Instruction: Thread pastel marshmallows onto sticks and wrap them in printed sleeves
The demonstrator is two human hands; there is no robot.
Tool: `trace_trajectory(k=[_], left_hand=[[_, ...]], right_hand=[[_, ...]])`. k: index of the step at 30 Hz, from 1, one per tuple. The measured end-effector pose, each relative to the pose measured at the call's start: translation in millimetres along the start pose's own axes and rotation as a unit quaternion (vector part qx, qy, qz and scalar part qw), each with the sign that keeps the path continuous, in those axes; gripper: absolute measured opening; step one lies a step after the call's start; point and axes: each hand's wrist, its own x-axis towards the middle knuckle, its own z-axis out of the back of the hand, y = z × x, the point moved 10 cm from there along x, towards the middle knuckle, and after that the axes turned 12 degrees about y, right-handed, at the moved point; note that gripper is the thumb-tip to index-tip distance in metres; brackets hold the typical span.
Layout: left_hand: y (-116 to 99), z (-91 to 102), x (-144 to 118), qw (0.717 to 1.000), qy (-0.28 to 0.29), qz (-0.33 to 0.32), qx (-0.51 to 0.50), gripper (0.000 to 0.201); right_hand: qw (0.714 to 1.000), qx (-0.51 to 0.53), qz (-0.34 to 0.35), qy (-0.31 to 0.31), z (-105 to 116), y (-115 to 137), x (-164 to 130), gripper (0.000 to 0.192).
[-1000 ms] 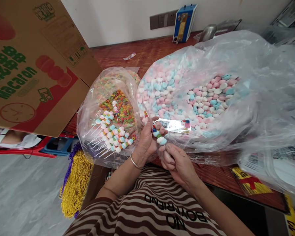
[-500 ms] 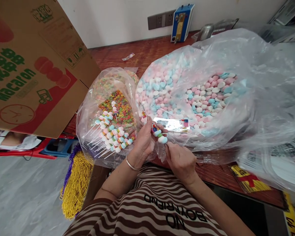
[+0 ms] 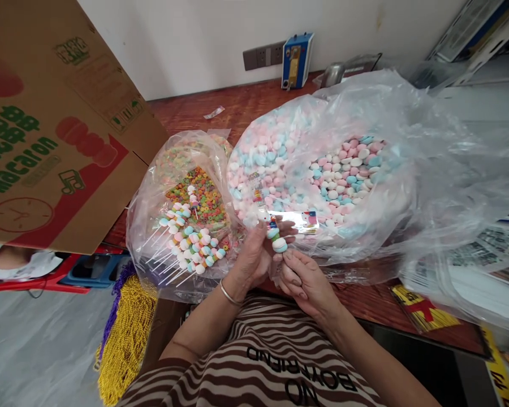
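Two hands share one candy skewer [image 3: 275,236]: your left hand [image 3: 254,257] pinches its upper candies, your right hand [image 3: 305,281] grips the stick below, near the pastel candy bag [image 3: 322,169].

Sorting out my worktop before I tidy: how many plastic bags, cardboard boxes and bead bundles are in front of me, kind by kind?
Plastic bags holding sweets: 2, the small bag and the big bag
Cardboard box: 1
Bead bundle: 1
Total: 4
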Motion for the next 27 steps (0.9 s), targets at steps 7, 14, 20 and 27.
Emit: trace_trajectory(k=[7, 14, 20, 27], left_hand=[[-60, 4.7, 21, 0.994, 0.006, -0.099, -0.041, 0.049], [-53, 10.5, 26, 0.988, -0.079, -0.103, -0.088, 0.013], [-51, 8.0, 20, 0.986, -0.095, -0.109, -0.080, 0.021], [-46, -9.3, 15, 0.992, -0.016, -0.103, -0.073, 0.027]], right_hand=[[0.999, -0.029, -0.032, 0.030, -5, -4, 2, 0.037], [0.784, -0.577, 0.181, -0.139, -13, 65, -30, 0.032], [0.534, -0.787, 0.271, -0.152, -40, 66, -57, 0.022], [0.978, -0.202, 0.043, -0.027, 0, 21, -23, 0.028]])
